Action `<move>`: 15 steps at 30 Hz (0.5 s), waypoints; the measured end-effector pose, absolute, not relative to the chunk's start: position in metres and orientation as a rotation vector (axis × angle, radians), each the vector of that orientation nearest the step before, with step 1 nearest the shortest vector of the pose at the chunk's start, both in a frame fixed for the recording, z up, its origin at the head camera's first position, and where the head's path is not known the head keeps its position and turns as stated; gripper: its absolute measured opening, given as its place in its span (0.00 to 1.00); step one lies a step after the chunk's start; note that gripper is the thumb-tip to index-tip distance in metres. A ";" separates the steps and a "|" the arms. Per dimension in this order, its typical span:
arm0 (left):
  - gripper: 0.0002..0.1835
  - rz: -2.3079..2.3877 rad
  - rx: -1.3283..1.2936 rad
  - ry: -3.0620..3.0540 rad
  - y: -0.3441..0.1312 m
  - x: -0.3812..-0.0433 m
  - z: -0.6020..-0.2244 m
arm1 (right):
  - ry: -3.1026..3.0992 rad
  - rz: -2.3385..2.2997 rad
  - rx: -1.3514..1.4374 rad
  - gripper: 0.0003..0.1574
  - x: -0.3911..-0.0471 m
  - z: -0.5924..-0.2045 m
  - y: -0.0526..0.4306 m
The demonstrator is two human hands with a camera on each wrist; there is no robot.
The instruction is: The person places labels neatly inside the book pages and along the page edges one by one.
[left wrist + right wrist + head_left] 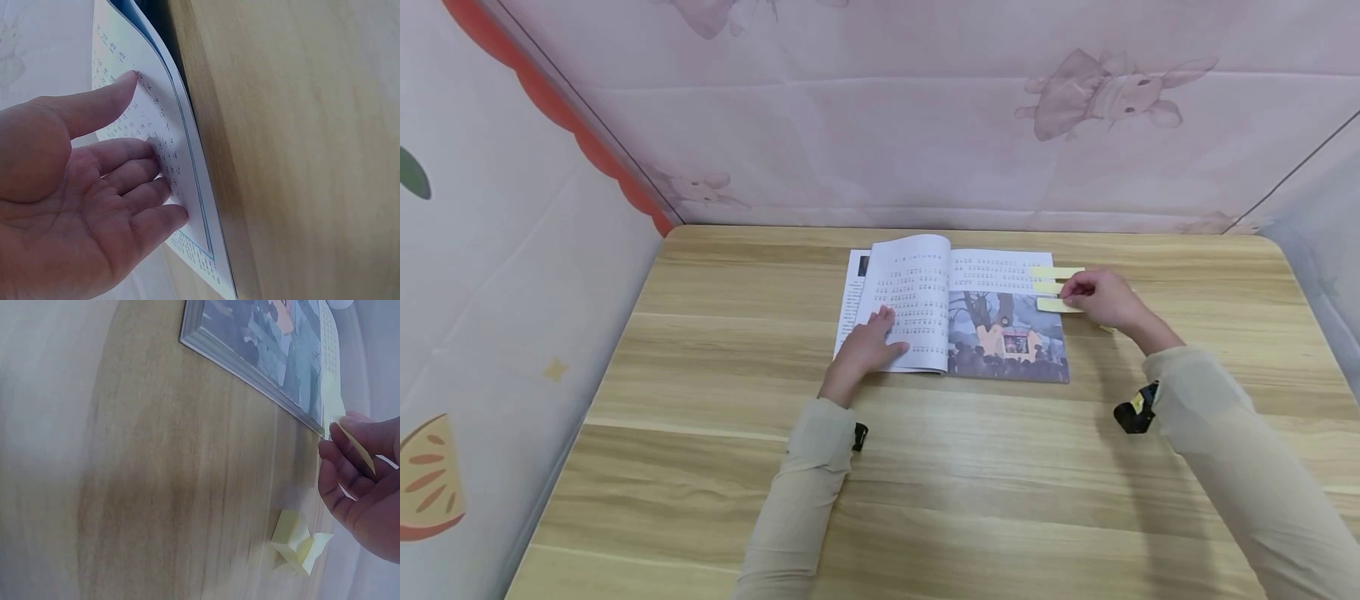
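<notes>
An open book (1007, 333) lies on the table, its right page printed with text above a picture. My left hand (868, 342) rests on the raised left page (917, 283), fingers spread and fingertips on the paper in the left wrist view. Yellow sticky strips (1057, 272) stick out past the book's right edge. Beside them, my right hand (1101, 297) pinches a yellow sticky strip (357, 449) between thumb and fingers. A small yellow sticky-note pad (292, 540) with a lifted sheet lies on the table under that hand, mostly hidden in the head view.
The wooden table (700, 358) reaches back to a pink wall covering (910, 150) with rabbit prints. A white wall panel (490, 275) borders its left side. A black device (1137, 408) is worn at the right wrist.
</notes>
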State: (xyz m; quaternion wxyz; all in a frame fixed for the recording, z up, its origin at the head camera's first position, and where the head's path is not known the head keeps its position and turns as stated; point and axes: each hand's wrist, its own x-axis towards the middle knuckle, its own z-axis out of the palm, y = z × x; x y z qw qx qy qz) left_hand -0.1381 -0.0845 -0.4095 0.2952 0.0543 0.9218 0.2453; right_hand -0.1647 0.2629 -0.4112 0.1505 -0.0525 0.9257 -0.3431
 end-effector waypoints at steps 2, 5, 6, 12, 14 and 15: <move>0.36 0.653 0.144 2.452 -0.085 -0.138 -0.409 | 2.662 -0.982 -0.147 0.05 -0.165 -0.411 0.261; 0.36 0.650 0.141 2.451 -0.085 -0.138 -0.409 | 2.663 -0.979 -0.148 0.05 -0.166 -0.412 0.259; 0.36 0.648 0.142 2.451 -0.085 -0.138 -0.409 | 2.661 -0.980 -0.145 0.05 -0.166 -0.412 0.258; 0.36 0.643 0.152 2.450 -0.085 -0.139 -0.408 | 2.665 -0.972 -0.142 0.05 -0.166 -0.412 0.256; 0.36 0.649 0.151 2.448 -0.085 -0.139 -0.408 | 2.667 -0.965 -0.141 0.05 -0.166 -0.411 0.255; 0.36 0.650 0.151 2.447 -0.085 -0.139 -0.408 | 2.665 -0.961 -0.139 0.05 -0.166 -0.411 0.255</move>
